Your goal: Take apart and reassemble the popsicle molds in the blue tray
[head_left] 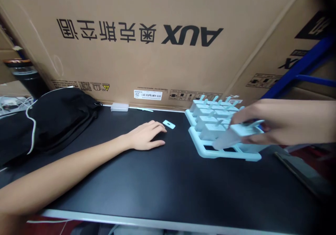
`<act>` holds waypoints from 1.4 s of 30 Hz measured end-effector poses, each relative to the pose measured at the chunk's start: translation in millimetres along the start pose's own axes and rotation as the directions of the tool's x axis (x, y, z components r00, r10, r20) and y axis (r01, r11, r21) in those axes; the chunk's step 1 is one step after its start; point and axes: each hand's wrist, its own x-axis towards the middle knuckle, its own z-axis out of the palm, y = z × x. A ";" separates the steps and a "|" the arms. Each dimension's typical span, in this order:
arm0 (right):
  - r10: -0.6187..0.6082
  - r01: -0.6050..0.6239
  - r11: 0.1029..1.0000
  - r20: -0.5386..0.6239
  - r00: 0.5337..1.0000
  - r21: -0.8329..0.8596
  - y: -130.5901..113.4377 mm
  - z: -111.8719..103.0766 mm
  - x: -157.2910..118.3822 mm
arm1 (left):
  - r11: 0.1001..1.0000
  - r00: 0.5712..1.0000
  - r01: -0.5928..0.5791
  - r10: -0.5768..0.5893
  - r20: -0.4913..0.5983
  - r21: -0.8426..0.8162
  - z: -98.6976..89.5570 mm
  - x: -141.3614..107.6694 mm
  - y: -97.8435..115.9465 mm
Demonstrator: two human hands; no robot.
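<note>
My right hand (253, 111) is closed round an ice-pop mould (228, 138) with a cloudy body and a light blue lid and stick. The mould is tilted over the front of a light blue rack (217, 153), its body end above or at an open slot; I cannot tell whether it touches. Several more moulds (214, 131) stand upright in the rack, sticks up. Palm down on the black tabletop, my left hand (147, 136) has its fingers apart and holds nothing. Just beyond its fingertips lies a small light blue lid piece (168, 124) with a slot.
A large cardboard box (147, 63) walls off the back. To the left are a black bag (60, 116), a white cable (33, 130) and a dark bottle (28, 75). A clear plastic box (119, 107) and a thin blue stick (145, 109) lie at the rear edge.
</note>
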 end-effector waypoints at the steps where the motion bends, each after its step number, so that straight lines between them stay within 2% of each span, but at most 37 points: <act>1: 0.039 -0.039 0.999 0.054 0.998 0.005 15.2 6.9 -7.6 | 1.000 1.000 0.009 -0.010 0.007 0.010 2.1 2.1 -1.1; 3: 0.106 -0.107 0.994 0.131 0.986 -0.001 37.5 21.3 -17.1 | 0.998 0.998 0.050 -0.051 0.024 0.030 7.0 8.8 -3.3; 5: 0.152 -0.152 0.988 0.130 0.980 -0.013 49.5 34.1 -20.3 | 0.995 0.995 0.093 -0.095 0.035 0.046 12.0 17.6 -5.0; 10: 0.199 -0.199 0.980 0.077 0.977 -0.004 60.0 54.9 -15.5 | 0.992 0.994 0.106 -0.105 -0.026 0.067 16.8 30.0 -4.5; 14: 0.156 -0.158 0.987 0.079 0.985 0.027 65.8 62.3 -11.1 | 0.989 0.991 0.121 -0.115 -0.071 0.085 15.0 26.8 -1.9; 22: 0.123 -0.128 0.991 0.092 0.988 0.047 62.5 58.9 -13.7 | 0.977 0.983 0.168 -0.155 -0.100 0.131 14.0 24.4 -0.1; 25: 0.141 -0.143 0.989 0.060 0.988 0.025 58.8 53.4 -17.4 | 0.976 0.981 0.174 -0.161 -0.105 0.134 13.1 24.1 0.8; 30: 0.096 -0.096 0.995 -0.005 0.995 0.012 54.0 46.8 -19.8 | 0.968 0.977 0.188 -0.167 -0.133 0.169 13.3 23.2 1.9; 34: 0.081 -0.082 0.996 0.030 0.996 0.023 50.6 44.5 -15.6 | 0.959 0.972 0.206 -0.177 -0.156 0.195 13.9 22.6 1.9; 38: 0.123 -0.127 0.991 0.086 0.989 0.046 46.3 43.6 -8.6 | 0.942 0.963 0.243 -0.204 -0.178 0.231 15.1 23.1 2.6; 42: 0.188 -0.193 0.980 0.090 0.978 0.045 35.7 40.8 -2.1 | 0.901 0.925 0.352 -0.294 -0.240 0.254 14.3 23.9 -3.3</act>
